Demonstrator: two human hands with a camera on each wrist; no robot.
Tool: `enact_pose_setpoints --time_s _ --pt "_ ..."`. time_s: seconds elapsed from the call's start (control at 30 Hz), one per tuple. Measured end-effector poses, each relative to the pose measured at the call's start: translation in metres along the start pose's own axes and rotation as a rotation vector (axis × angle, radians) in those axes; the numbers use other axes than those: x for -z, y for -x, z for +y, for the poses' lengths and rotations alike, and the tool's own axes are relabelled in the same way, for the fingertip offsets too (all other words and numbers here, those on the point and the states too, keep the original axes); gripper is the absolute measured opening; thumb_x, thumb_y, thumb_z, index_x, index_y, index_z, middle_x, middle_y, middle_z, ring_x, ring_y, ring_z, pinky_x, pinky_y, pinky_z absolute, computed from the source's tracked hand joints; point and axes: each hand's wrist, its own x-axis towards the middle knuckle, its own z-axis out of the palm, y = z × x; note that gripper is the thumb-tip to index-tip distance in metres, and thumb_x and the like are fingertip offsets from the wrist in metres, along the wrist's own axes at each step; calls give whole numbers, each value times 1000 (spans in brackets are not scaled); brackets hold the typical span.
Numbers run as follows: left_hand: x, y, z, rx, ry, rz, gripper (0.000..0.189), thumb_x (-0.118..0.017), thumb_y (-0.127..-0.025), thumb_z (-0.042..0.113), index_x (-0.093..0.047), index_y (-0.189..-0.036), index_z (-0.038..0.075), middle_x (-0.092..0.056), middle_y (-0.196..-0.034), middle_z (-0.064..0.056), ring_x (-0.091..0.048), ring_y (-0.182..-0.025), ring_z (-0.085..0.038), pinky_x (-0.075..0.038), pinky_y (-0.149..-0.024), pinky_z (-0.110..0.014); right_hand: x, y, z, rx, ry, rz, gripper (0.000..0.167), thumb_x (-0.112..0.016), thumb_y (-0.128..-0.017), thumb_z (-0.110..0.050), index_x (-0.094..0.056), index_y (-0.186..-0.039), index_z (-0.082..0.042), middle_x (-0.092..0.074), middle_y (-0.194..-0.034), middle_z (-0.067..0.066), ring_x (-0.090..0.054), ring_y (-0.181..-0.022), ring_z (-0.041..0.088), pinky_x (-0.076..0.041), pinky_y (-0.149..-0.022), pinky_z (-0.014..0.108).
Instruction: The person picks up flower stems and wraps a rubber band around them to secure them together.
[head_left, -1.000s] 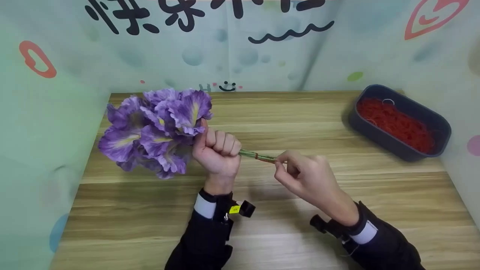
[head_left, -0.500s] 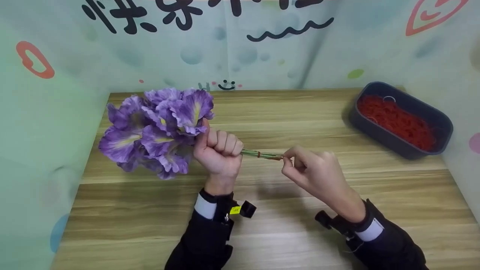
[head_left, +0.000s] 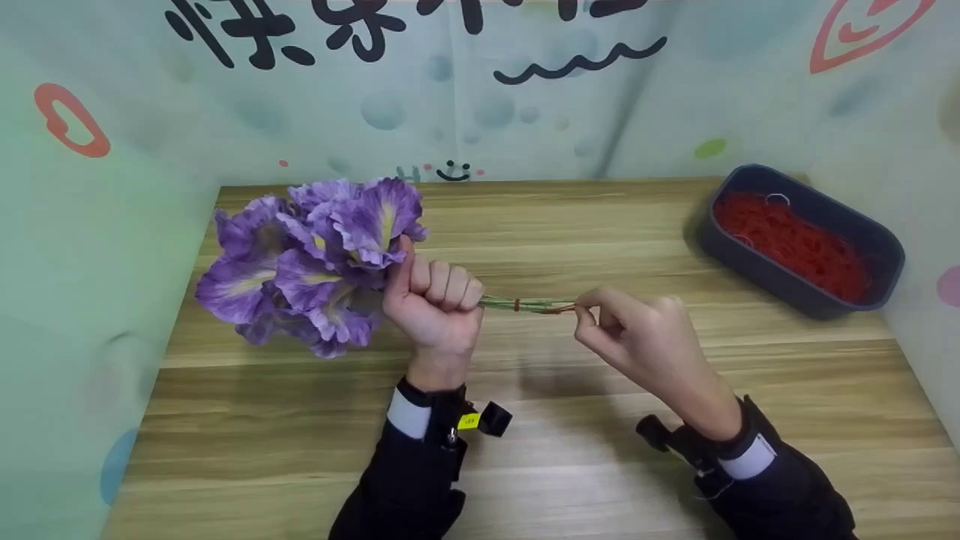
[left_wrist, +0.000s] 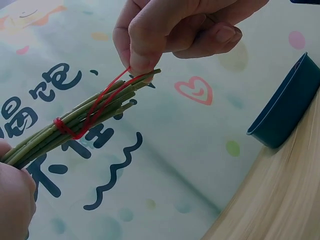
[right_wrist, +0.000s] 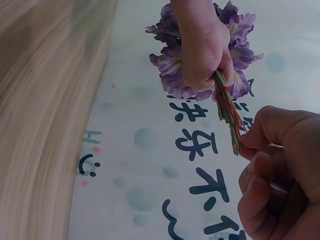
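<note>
My left hand [head_left: 439, 307] grips a bunch of purple irises [head_left: 315, 262] by the stems, blooms to the left. The green stems [left_wrist: 40, 142] stick out past the fist toward the right. A red rubber band [left_wrist: 60, 124] is looped round them, and part of it stretches toward the cut ends. My right hand [head_left: 645, 345] pinches that stretched part between thumb and forefinger, right beside the stem tips. In the right wrist view the band's strands [right_wrist: 227, 106] run along the stems to the pinching fingertips.
A dark blue tub [head_left: 765, 277] at the back right of the wooden table [head_left: 570, 480] holds many red rubber bands [head_left: 795, 247]. A printed cloth [head_left: 540, 135] with lettering stands behind the table and along both sides.
My right hand has moved right and slightly away from me, pinching the rubber band, and more stem shows between the hands. The left hand and irises stay nearly in place.
</note>
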Motion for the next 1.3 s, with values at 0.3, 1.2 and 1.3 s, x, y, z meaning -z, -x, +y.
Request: enact_pose_setpoints --time_s 0.3,1.2,1.3 --pt "-2 0 1 -9 -7 12 62 -63 -101 19 -14 -63 19 -10 -58 7 -7 -49 -7 -3 -47 -22 2 -1 3 -19 -4 48 12 -69 -80 1 -73 -84 -9 -43 -50 -7 -30 -45 -1 -26 -41 21" --pt "-5 -1 10 122 173 -14 60 -58 -105 19 -15 -63 21 -10 -57 8 -6 -48 -6 -4 -46 -21 -2 -2 34 249 -372 -77 27 -61 -109 -18 -80 -100 0 -79 -80 8 -64 -53 12 -50 -47 24" --pt "-6 -1 10 127 176 -16 60 -58 -105 20 -15 -63 21 -10 -57 8 -6 -48 -6 -4 -47 -21 -5 -2 36 285 -418 -66 25 -62 -108 -15 -79 -101 1 -79 -81 8 -63 -52 11 -50 -47 23"
